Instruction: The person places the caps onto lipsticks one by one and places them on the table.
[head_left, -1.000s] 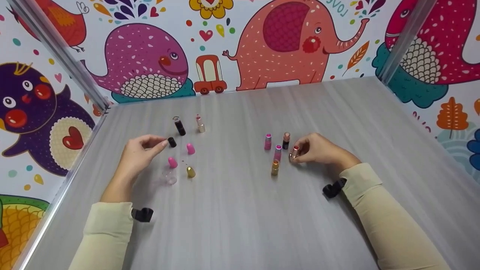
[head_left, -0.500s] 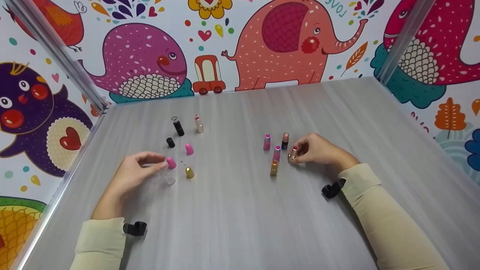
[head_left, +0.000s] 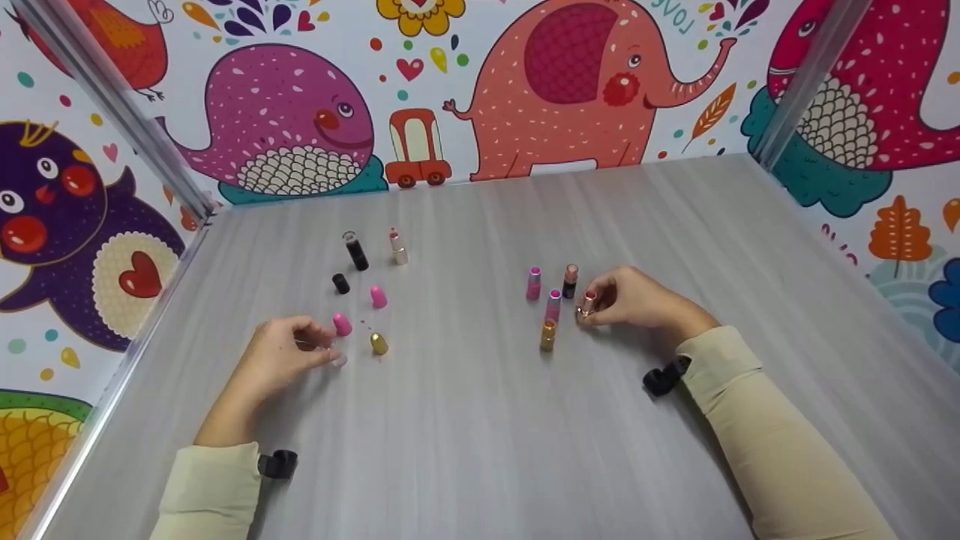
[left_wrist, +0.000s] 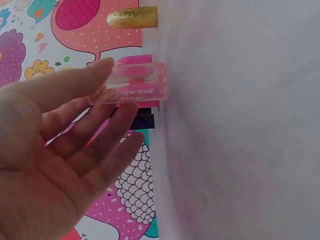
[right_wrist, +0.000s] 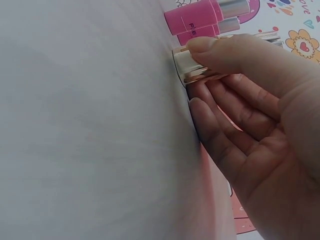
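Note:
On the left, my left hand (head_left: pixel 289 349) has its thumb and fingers about a clear lipstick cap (left_wrist: pixel 142 91), which stands on the table in the left wrist view. Two pink caps (head_left: pixel 342 325) and a gold cap (head_left: pixel 379 344) stand close by. Across the table, my right hand (head_left: pixel 630 296) pinches the base of a gold-and-cream lipstick (head_left: pixel 589 302) that stands upright with its red tip up. Beside it are two pink lipstick tubes (head_left: pixel 533 283), a gold lipstick tube (head_left: pixel 548 337) and a black lipstick tube (head_left: pixel 570 281) with a copper-coloured top.
Farther back on the left stand a black cap (head_left: pixel 341 283), a tall black tube with a clear end (head_left: pixel 355 251) and a pale-gold lipstick (head_left: pixel 397 247). Patterned walls bound the grey table (head_left: pixel 465 427) at the back and sides.
My left hand has let go of the small black cap, moved toward me and taken hold of the clear cap. The right hand stays at its lipstick.

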